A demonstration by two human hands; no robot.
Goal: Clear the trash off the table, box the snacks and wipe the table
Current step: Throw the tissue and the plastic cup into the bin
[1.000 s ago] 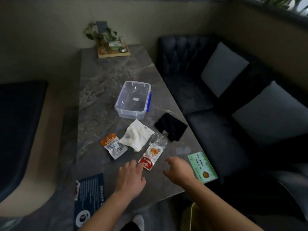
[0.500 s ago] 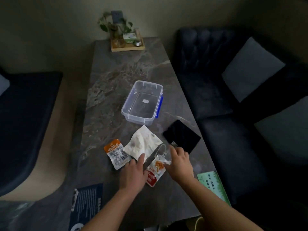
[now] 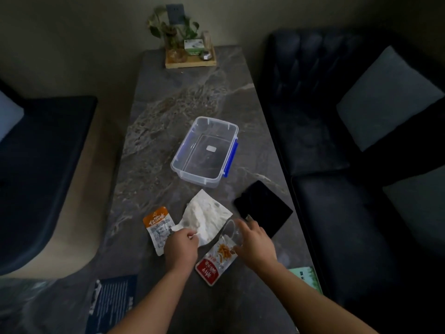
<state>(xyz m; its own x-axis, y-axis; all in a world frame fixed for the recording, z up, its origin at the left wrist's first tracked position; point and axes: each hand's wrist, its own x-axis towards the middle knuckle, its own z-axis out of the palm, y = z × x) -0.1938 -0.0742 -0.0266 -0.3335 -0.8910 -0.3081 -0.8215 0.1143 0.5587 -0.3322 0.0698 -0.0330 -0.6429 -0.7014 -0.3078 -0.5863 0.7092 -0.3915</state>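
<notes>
The left hand (image 3: 179, 247) was closed, pinching the near corner of the crumpled white tissue (image 3: 204, 219) between thumb and fingertips. The right hand (image 3: 254, 239) was curled around the clear, torn-open top of the red snack packet (image 3: 216, 260), though whether it fully gripped it could not be told. Both pieces lay on the near part of the marble table (image 3: 156, 141), the tissue touching the packet's left edge. Left of the tissue sat the orange snack packet (image 3: 157, 225), partly under the left hand. The clear plastic box (image 3: 204, 150) stood open and empty further away, and a folded black cloth (image 3: 263, 208) lay just right of the tissue.

This looked like the trash step, with 2 pieces picked up at once. To do it well, the tissue should be bunched into the palm so nothing spills out, and the packet lifted with its open mouth upward. The sealed orange packet probably belonged in the box, so it should stay clear of the sweep.
</notes>
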